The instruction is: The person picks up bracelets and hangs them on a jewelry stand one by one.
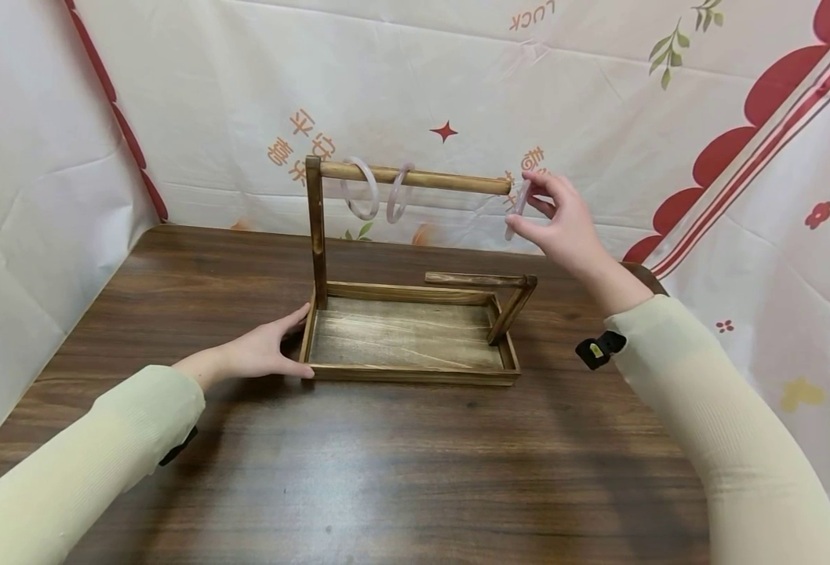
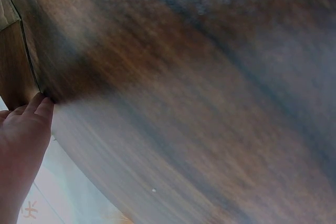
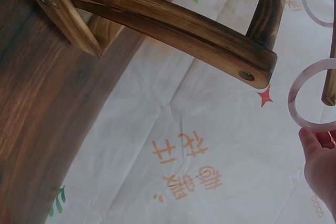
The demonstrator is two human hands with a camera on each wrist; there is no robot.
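A wooden bracelet stand (image 1: 408, 377) with a shallow tray base and two side posts stands on the table. Two pale lilac bangles, a left bangle (image 1: 373, 196) and a right bangle (image 1: 394, 205), hang from its upper bar (image 1: 450, 180). My right hand (image 1: 559, 216) pinches a third bangle (image 1: 518, 210) between thumb and fingers, at the free right end of that bar. In the right wrist view the held bangle (image 3: 295, 98) appears around or in front of the bar's end; which, I cannot tell. My left hand (image 1: 263, 349) rests against the tray's left end, thumb at the front corner.
A lower, shorter bar (image 1: 475, 279) juts leftward from the stand's right post (image 1: 512, 310). Dark wood-grain table (image 1: 387, 471) lies beneath. Behind and at both sides hangs a white printed cloth (image 1: 245, 86) with red scalloped edging.
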